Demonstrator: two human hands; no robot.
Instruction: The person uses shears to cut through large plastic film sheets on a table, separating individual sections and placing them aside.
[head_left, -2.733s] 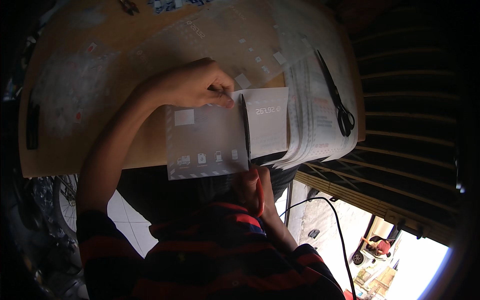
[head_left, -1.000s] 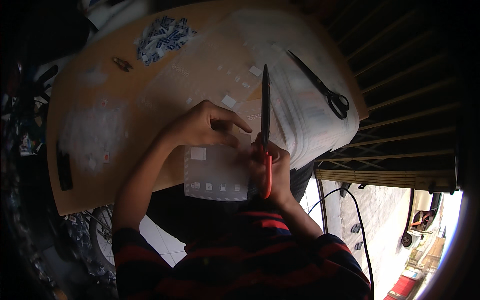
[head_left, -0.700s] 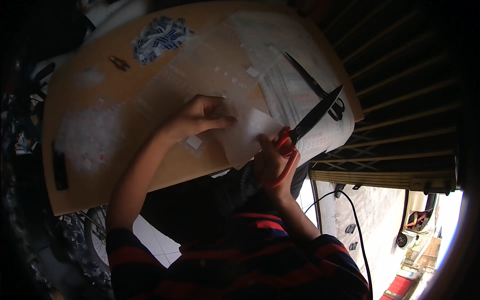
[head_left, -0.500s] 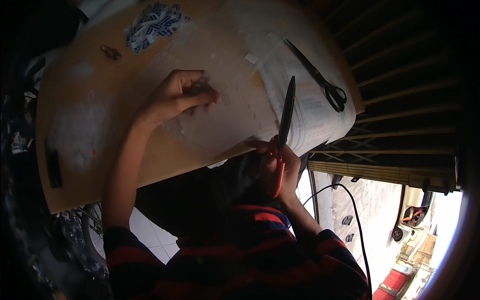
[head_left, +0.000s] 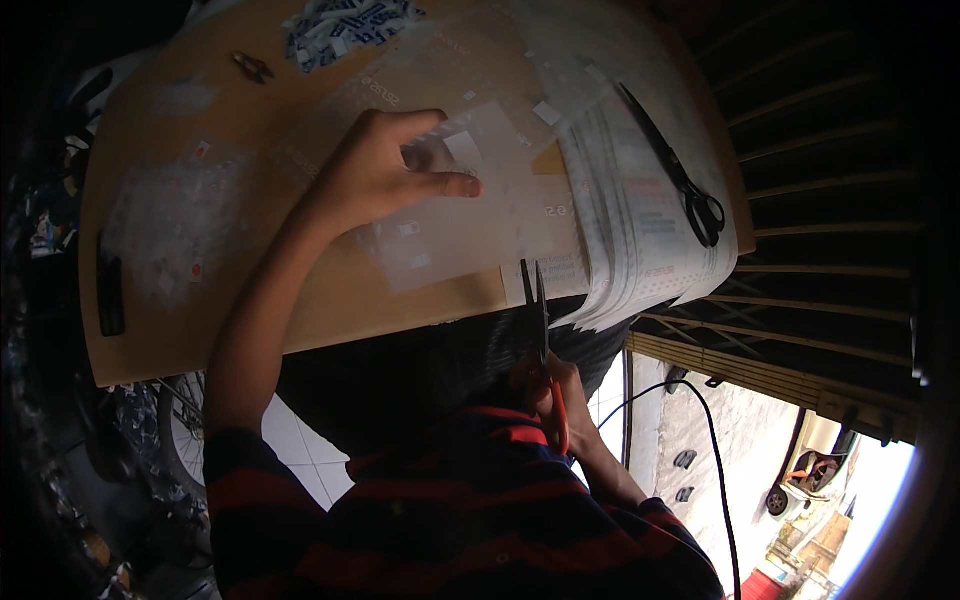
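Shadow swallows the right hand's [head_left: 558,383] fingers, yet it grips the red-handled scissors [head_left: 545,335], blades parted at the table's front edge; the blue-and-white pile [head_left: 350,32] is cut off up top. The translucent sheet [head_left: 440,245] lies on the brown table [head_left: 360,315] under the left hand [head_left: 385,170], thumb and fingers spread, beside the slatted gate [head_left: 830,225]. Half a second ago those blades looked closed, and higher!

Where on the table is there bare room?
A strip of the brown tabletop lies bare between the left forearm and the translucent white sheet; another, between the near edge and the whitish scatter of thin scraps. The right side is crowded: black-handled scissors on stacked printed white sheets.
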